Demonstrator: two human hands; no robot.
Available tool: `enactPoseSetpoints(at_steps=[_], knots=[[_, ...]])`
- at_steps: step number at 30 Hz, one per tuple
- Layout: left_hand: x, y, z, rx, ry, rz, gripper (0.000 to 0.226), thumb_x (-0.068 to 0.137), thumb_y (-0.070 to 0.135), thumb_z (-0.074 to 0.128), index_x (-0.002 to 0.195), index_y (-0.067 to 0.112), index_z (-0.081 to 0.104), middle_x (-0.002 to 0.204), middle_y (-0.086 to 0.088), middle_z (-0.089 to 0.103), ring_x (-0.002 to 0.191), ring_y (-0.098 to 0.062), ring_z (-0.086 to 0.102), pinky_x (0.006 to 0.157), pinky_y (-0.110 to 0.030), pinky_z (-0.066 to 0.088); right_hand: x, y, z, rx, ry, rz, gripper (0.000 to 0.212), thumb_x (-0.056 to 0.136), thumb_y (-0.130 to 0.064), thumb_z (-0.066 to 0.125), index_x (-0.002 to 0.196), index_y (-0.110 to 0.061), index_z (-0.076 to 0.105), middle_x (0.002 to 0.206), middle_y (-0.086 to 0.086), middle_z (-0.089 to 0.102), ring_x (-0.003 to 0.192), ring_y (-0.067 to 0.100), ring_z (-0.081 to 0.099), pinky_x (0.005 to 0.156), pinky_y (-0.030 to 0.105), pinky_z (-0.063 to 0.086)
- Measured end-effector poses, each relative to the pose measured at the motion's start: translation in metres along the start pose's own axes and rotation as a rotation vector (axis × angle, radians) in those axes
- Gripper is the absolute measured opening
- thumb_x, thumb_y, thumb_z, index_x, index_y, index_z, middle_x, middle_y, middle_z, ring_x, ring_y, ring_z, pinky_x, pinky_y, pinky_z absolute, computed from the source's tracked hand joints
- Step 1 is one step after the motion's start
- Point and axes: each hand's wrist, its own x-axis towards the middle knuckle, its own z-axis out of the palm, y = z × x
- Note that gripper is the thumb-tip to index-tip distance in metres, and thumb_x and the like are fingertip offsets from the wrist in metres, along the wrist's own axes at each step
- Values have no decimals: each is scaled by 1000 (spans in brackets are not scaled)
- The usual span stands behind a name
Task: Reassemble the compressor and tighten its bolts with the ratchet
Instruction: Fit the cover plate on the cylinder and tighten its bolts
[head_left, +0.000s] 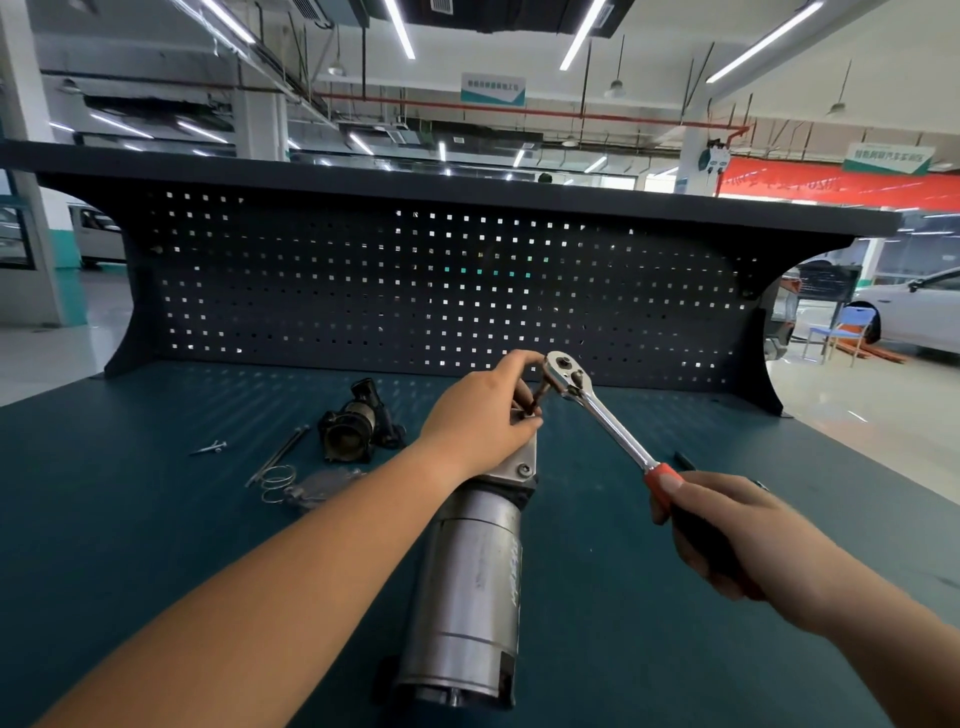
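A: Compressor (470, 587) position?

B: On the green worktop (156, 545), between both hands; long axis runs from the viewer toward the pegboard (415, 280).

A: Left hand (483, 415)?

B: Closed over the far end, fingers pinching a bolt (536, 399) there.

A: Right hand (727, 535)?

B: Wrapped around the ratchet (602, 415) handle; the head points up-left, just beside the left fingertips.

a dark teal worktop (130, 519) is seen. the silver compressor (467, 561) is laid near centre; a black housing part (353, 428), long bolts (278, 454), a wire spring (278, 483) are spread far left.
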Motion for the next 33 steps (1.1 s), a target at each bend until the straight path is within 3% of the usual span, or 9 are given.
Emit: enactPoseSetpoints(at_steps=[6,11,15,19,22,25,27,29,33], knots=[[-2,3,-2,-29,-8,-23,39,83,27,69,119,24,52,93,11,66,90,-10,62,67,-26,46,6,-23,-26,-209,-91,44,55,72,-59,45,83,-5,54,49,5,42,37,16,32,37,17,24],[2,10,-7,-200,110,-104,16,71,39,79,79,36,66,94,14,68,93,-5,61,80,-26,49,13,-31,-33,-295,-88,41,43,89,-48,46,78,-7,55,52,3,39,39,15,34,37,18,26],[8,18,-5,-422,198,-204,23,67,23,85,86,17,72,86,6,72,85,-7,66,80,-29,53,20,-32,-36,-312,-97,37,42,92,-46,47,74,-9,57,50,3,41,39,16,35,37,18,26],[8,18,-2,-469,195,-245,22,68,19,85,84,12,72,83,-1,73,82,-18,68,77,-36,55,24,-34,-49,-315,-104,3,45,70,-59,59,69,-14,61,52,6,45,44,19,36,37,18,27],[5,16,-2,-470,196,-239,25,66,25,86,82,11,73,80,1,73,80,-15,68,73,-29,55,32,-37,-63,-297,-82,-51,54,62,-64,73,70,-13,57,54,7,45,48,19,32,39,21,26],[3,16,-1,-443,180,-209,26,64,26,87,78,13,69,73,8,69,68,-5,63,65,-18,49,40,-30,-69,-236,-91,-66,61,54,-63,76,74,-10,55,55,7,46,53,20,31,40,20,26],[3,15,0,-432,161,-206,25,63,25,87,76,15,68,72,8,69,65,-2,60,63,-16,49,46,-20,-68,-162,-112,-72,55,58,-54,82,72,-9,54,54,6,45,49,17,30,38,18,26],[4,14,-1,-455,169,-210,23,63,23,87,74,18,68,73,8,69,65,-1,60,61,-13,49,49,-8,-65,-83,-97,-126,47,60,-47,76,72,-8,53,51,5,43,42,12,31,36,17,26],[3,13,-2,-639,201,-204,19,67,14,85,74,20,68,74,9,69,69,-2,63,61,-12,50,49,5,-52,60,-47,-208,40,62,-52,72,66,-18,53,51,7,42,45,15,26,36,16,21]])
